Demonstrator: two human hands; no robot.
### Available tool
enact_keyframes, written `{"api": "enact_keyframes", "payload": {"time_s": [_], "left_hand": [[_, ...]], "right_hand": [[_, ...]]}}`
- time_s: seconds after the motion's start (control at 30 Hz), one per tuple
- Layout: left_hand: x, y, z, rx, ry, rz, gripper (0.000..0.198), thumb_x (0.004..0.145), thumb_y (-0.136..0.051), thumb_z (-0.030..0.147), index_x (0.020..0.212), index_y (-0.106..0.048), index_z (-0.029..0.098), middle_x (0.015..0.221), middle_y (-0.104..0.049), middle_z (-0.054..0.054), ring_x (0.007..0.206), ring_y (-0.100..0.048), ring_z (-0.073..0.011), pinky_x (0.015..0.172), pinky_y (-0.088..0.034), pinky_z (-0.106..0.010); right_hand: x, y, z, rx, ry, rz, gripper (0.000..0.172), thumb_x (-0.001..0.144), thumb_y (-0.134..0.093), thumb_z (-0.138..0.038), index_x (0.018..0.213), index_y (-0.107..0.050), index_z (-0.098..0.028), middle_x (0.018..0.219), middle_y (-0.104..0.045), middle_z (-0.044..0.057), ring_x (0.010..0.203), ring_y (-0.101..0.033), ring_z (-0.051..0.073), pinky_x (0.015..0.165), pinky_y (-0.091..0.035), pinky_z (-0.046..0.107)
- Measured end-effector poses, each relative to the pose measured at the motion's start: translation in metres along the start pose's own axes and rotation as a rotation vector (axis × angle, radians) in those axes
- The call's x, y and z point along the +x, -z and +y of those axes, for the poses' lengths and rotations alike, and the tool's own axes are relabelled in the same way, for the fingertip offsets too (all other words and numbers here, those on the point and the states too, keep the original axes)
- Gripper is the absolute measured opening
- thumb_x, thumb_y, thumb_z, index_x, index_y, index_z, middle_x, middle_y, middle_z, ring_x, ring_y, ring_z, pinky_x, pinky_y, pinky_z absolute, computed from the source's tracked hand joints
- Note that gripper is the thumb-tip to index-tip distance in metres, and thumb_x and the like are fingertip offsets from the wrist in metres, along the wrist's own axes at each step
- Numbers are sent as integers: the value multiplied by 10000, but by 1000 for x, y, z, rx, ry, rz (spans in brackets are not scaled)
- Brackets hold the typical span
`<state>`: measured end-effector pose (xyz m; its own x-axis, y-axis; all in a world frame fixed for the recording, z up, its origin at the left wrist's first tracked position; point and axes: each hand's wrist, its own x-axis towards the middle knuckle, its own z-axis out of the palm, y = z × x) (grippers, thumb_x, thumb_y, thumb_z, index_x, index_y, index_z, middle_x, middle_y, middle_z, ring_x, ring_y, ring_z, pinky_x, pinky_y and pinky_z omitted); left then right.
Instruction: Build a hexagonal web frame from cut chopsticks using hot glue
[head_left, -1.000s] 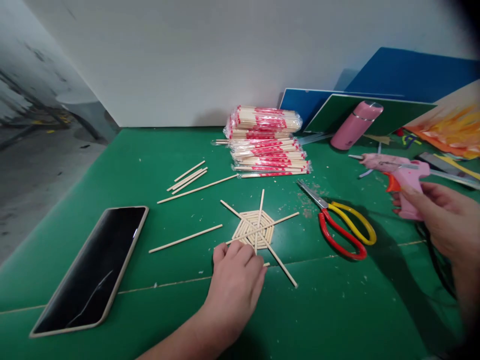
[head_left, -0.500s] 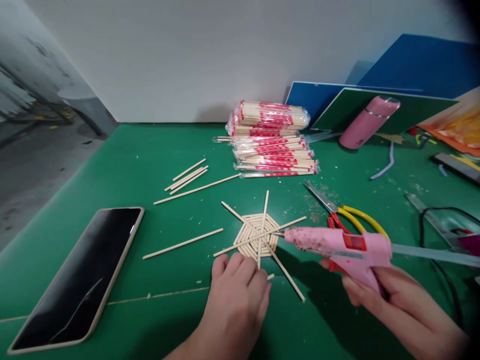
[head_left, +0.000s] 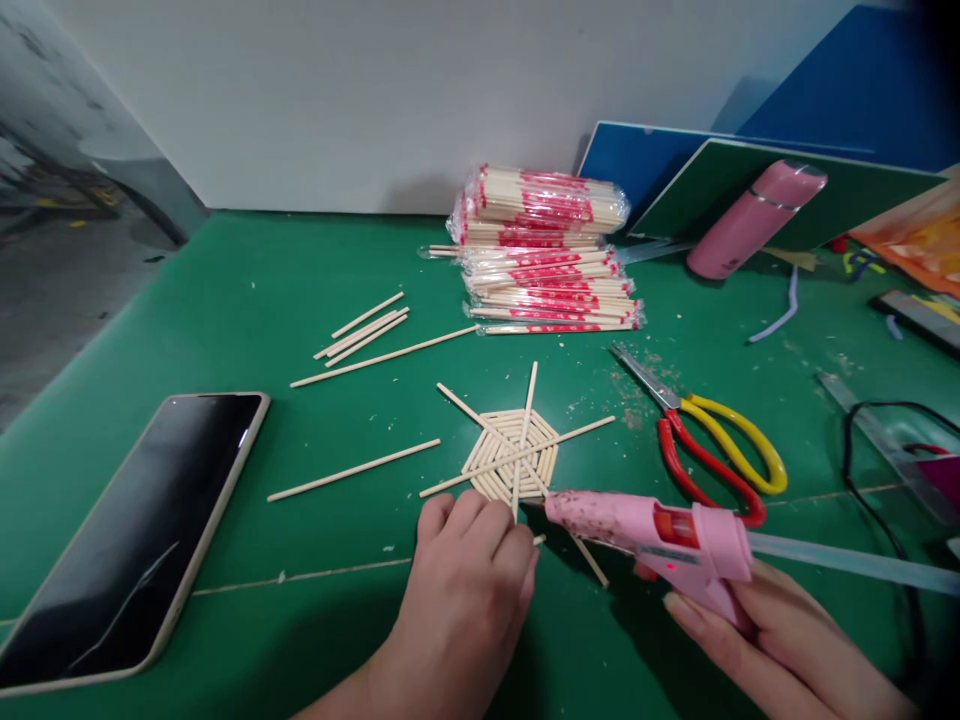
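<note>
A hexagonal web of wooden sticks (head_left: 514, 452), with longer sticks crossing it and jutting out, lies flat on the green table. At its near edge my left hand (head_left: 469, 585) is closed on a short stick, whose end (head_left: 539, 540) shows beside the fingers. My right hand (head_left: 765, 640) grips a pink glue gun (head_left: 652, 535) by the handle. The gun's nozzle points left, close to my left fingertips and the web's lower edge. A clear glue stick (head_left: 847, 562) extends from its back.
A phone (head_left: 135, 530) lies at left, near loose sticks (head_left: 366, 330). Wrapped chopsticks (head_left: 547, 260) are piled at the back. Scissors (head_left: 705, 440), a pink bottle (head_left: 757, 220), a black cable (head_left: 851, 470) and leaning boards (head_left: 795, 190) are on the right.
My right hand has moved the glue gun left and nearer, bringing its nozzle from the web's right side to its lower edge by my left fingers. The camera view has shifted slightly.
</note>
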<state>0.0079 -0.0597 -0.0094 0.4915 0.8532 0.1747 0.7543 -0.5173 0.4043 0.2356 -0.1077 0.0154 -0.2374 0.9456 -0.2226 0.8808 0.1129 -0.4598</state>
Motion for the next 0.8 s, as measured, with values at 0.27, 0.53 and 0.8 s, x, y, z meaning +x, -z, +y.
{"api": "enact_keyframes", "payload": {"time_s": [0.27, 0.53, 0.8], "left_hand": [[-1, 1, -1, -11, -4, 3, 216, 792, -413, 164, 621, -543, 193, 653, -519, -12, 658, -423, -164, 649, -298, -343], [-1, 1, 0, -38, 13, -11, 195, 786, -420, 164, 635, -539, 196, 661, -515, -8, 665, -421, -167, 642, -297, -343], [-4, -6, -2, -42, 6, 29, 209, 788, -413, 163, 613, -524, 192, 650, -498, -10, 655, -405, -165, 636, -294, -341]], "right_hand": [[-1, -6, 14, -37, 81, -2, 341, 810, -466, -335, 1142, -505, -267, 1125, -585, 58, 1031, -548, 216, 831, -494, 317], [2, -5, 6, 2, 47, -51, 377, 828, -433, -343, 1196, -448, -263, 1162, -555, 66, 1065, -518, 202, 865, -467, 318], [4, -4, 11, -29, 55, -96, 367, 838, -413, -346, 1192, -448, -255, 1073, -592, 88, 1025, -542, 213, 850, -474, 324]]}}
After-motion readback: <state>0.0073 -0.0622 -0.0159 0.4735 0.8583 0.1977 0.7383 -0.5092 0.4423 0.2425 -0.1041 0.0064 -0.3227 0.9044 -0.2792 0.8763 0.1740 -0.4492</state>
